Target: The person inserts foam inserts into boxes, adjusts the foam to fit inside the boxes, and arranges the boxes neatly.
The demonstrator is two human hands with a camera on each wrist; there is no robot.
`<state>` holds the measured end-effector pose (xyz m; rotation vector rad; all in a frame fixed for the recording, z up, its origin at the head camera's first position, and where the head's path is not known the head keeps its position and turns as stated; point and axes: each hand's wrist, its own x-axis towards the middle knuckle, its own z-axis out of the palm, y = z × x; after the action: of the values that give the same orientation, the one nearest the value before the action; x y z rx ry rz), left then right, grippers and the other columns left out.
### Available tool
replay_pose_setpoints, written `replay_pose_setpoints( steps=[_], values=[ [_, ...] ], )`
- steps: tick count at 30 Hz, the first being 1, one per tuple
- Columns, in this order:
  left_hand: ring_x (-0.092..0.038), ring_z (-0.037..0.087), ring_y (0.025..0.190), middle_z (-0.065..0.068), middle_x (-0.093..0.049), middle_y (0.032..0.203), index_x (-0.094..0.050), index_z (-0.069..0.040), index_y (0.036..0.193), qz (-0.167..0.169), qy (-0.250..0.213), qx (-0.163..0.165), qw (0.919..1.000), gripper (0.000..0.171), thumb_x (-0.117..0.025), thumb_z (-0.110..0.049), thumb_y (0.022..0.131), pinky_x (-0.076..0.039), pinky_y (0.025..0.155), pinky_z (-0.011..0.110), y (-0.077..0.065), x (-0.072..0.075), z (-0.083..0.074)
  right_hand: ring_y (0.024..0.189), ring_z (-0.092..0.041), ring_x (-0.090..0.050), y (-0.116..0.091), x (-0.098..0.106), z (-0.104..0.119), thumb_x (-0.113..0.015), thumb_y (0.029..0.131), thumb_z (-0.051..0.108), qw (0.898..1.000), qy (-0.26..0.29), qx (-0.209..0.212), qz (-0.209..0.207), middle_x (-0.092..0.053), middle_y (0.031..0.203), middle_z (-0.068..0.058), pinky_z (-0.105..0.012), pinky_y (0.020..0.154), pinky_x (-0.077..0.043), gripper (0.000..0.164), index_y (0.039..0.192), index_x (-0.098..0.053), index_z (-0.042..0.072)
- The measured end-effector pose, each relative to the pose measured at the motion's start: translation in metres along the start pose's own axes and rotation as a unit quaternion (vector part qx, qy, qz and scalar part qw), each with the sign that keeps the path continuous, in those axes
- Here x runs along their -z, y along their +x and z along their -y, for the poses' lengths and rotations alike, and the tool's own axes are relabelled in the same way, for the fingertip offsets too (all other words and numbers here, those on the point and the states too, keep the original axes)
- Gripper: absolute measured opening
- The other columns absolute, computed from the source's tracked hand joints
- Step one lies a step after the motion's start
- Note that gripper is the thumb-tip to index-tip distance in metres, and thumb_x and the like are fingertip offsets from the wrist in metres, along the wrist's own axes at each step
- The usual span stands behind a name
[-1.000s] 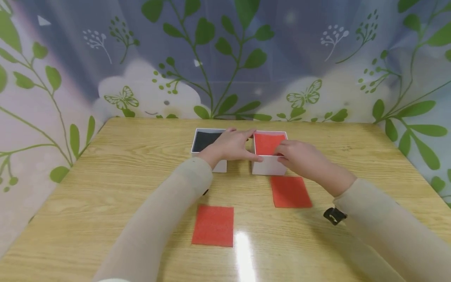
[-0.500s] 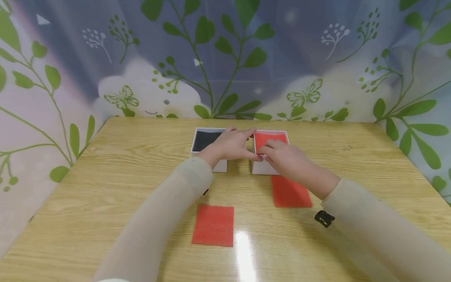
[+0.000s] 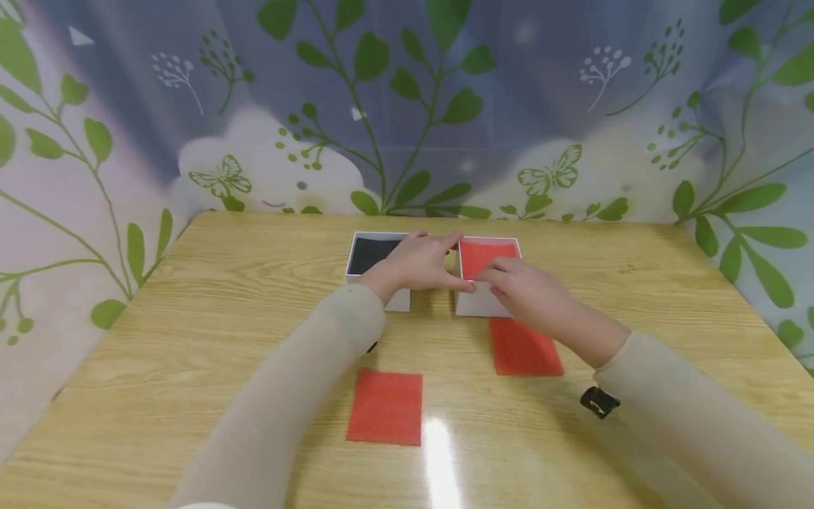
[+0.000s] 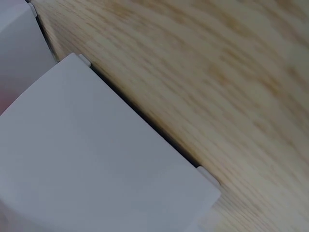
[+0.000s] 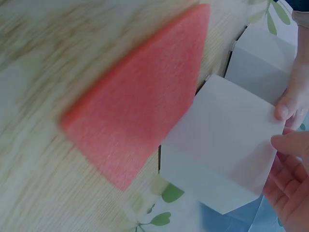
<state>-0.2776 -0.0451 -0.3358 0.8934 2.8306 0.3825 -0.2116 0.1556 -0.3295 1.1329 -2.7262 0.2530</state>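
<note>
Two white boxes stand side by side on the table. The right-hand white box [image 3: 477, 302] has a red felt-like sheet [image 3: 486, 256] inside; the left-hand box [image 3: 397, 300] has a black sheet [image 3: 371, 253]. My left hand [image 3: 422, 261] reaches over the left-hand box and grips the right-hand one, thumb at its front corner, fingers toward its back corner. My right hand [image 3: 531, 293] pinches that box's front rim. In the right wrist view its thumb [image 5: 289, 141] lies outside the wall, and the other fingers are over the rim. A white box wall [image 4: 96, 154] fills much of the left wrist view.
One red square [image 3: 524, 348] lies just in front of the right-hand box, partly under my right wrist in the head view. Another red square [image 3: 384, 408] lies nearer, beside my left forearm. A patterned curtain [image 3: 407, 106] hangs behind the wooden table [image 3: 254, 283].
My right hand moved left along the front rim of the right-hand box, then slightly back to the right. My left hand stays in place.
</note>
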Motion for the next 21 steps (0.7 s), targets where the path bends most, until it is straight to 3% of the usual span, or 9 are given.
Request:
replay_pose_setpoints(
  steps=[5, 12, 17, 21],
  values=[
    [-0.045, 0.008, 0.122, -0.004, -0.046, 0.140, -0.022, -0.014, 0.150, 0.003, 0.006, 0.007, 1.0000, 0.104, -0.055, -0.075, 0.072, -0.013, 0.111, 0.039, 0.000, 0.000, -0.001, 0.085, -0.023, -0.060, -0.002, 0.001, -0.002, -0.070, 0.079, -0.003, 1.000, -0.031, 0.004, -0.002, -0.060, 0.097, -0.010, -0.033, 0.068, -0.054, 0.027, 0.105, -0.065, 0.001],
    [-0.046, 0.008, 0.122, -0.004, -0.046, 0.140, -0.021, -0.014, 0.150, 0.002, 0.001, 0.002, 1.0000, 0.105, -0.056, -0.075, 0.072, -0.013, 0.110, 0.040, 0.001, -0.003, -0.002, 0.082, -0.024, -0.060, -0.007, 0.004, -0.009, -0.070, 0.078, -0.005, 1.000, -0.019, 0.019, -0.003, -0.061, 0.093, -0.010, -0.037, 0.072, -0.053, 0.023, 0.100, -0.065, 0.000],
    [-0.046, 0.010, 0.122, -0.003, -0.045, 0.140, -0.021, -0.014, 0.150, 0.003, 0.004, 0.002, 1.0000, 0.105, -0.055, -0.075, 0.072, -0.013, 0.111, 0.040, 0.001, -0.002, -0.001, 0.083, -0.026, -0.062, -0.013, 0.007, -0.017, -0.072, 0.077, -0.002, 0.997, -0.064, 0.028, -0.021, -0.065, 0.090, -0.009, -0.045, 0.081, -0.048, 0.019, 0.095, -0.067, 0.000],
    [-0.044, 0.009, 0.123, -0.005, -0.044, 0.141, -0.021, -0.015, 0.150, 0.004, 0.008, 0.008, 0.9999, 0.106, -0.054, -0.076, 0.071, -0.013, 0.111, 0.039, 0.002, -0.001, 0.000, 0.083, -0.026, -0.062, -0.014, 0.006, -0.020, -0.073, 0.076, -0.001, 0.996, -0.081, 0.032, -0.028, -0.066, 0.089, -0.010, -0.044, 0.081, -0.046, 0.019, 0.094, -0.068, 0.000]
  ],
)
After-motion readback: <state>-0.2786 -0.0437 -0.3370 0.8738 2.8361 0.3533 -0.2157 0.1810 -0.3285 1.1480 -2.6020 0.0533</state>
